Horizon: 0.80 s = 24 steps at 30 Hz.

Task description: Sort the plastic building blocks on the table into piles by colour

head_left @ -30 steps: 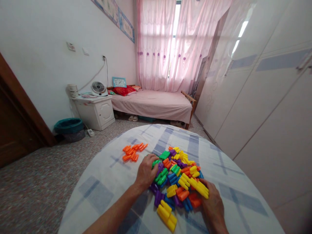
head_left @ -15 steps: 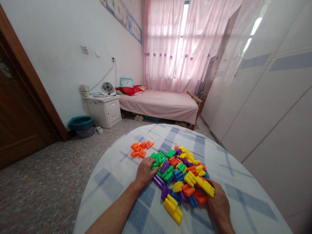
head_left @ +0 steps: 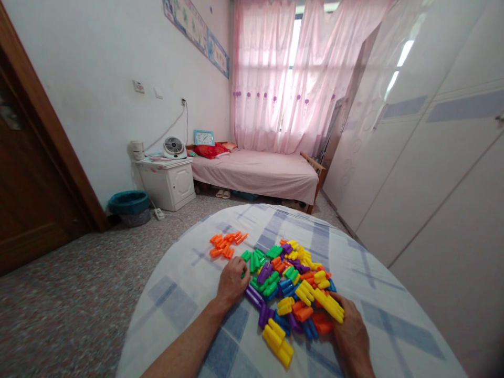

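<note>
A heap of plastic bullet-shaped building blocks in several colours lies on the table. My left hand (head_left: 233,281) is at the heap's left edge, fingers curled together beside the green blocks (head_left: 258,261); what they hold, if anything, is hidden. A purple block (head_left: 255,296) lies just right of that hand. On the heap's right side, my right hand (head_left: 351,328) touches a long yellow block (head_left: 329,304), which hides most of its fingers. Closest to me is another yellow block (head_left: 277,344). Apart from the heap, at the back left, is a small group of orange blocks (head_left: 227,244).
The round table wears a blue-and-white checked cloth (head_left: 169,320). Beyond it are a bed (head_left: 255,168) with pink bedding, a white cabinet (head_left: 169,184) bearing a fan (head_left: 174,147), and a bin (head_left: 129,207). Wardrobe doors (head_left: 413,168) stand on the right.
My left hand has drawn its fingers back and curled them at the green blocks. My right hand stays beside the yellow block. The view has tilted slightly up.
</note>
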Motion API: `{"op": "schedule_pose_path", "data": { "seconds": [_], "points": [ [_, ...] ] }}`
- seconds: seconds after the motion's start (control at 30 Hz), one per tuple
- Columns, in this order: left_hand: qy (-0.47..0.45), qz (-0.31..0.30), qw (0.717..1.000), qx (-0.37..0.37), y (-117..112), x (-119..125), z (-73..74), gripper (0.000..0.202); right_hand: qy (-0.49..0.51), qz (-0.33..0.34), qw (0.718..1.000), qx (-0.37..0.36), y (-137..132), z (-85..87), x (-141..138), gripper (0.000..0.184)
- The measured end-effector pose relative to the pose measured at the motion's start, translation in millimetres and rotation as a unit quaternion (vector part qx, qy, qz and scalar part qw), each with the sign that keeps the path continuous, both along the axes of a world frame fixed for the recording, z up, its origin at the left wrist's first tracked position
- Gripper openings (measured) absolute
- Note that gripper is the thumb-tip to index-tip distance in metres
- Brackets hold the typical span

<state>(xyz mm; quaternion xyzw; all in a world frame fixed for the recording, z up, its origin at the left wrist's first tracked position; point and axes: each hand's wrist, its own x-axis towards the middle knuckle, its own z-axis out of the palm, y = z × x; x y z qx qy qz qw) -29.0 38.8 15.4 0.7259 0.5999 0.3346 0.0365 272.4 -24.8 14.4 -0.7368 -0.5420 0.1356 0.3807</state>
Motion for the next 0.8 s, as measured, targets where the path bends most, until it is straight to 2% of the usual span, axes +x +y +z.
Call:
{"op": "schedule_pose_path", "data": {
  "seconds": [0.17,0.27,0.37,0.5,0.57,0.7,0.8],
  "points": [
    [0.042,0.016,0.999,-0.006,0.2,0.0,-0.6,0.029,0.0,-0.002,1.0,-0.004,-0.7,2.2,-0.9,0.039],
    [0.081,0.025,0.996,-0.015,-1.7,1.5,1.4,0.025,0.003,0.007,1.0,-0.002,0.0,-1.6,1.2,0.039],
    [0.111,0.008,0.993,-0.025,-9.4,-0.1,7.2,0.018,0.008,0.01,1.0,0.005,1.5,-8.7,5.0,0.039],
    [0.101,-0.033,0.992,-0.063,-23.4,-18.5,16.8,0.012,0.006,0.015,1.0,0.018,3.1,-15.7,8.2,0.038],
    [0.063,-0.034,0.996,-0.048,-23.3,-36.1,19.4,0.014,0.007,0.013,1.0,0.015,2.9,-15.3,7.2,0.038],
    [-0.011,0.06,0.997,0.036,3.4,-74.7,15.8,0.029,0.014,0.006,1.0,0.015,0.3,-9.1,2.1,0.038],
    [-0.045,0.123,0.991,0.003,36.6,-90.9,6.0,0.042,0.014,0.005,1.0,0.018,-0.8,-7.1,0.8,0.038]
  ]
}}
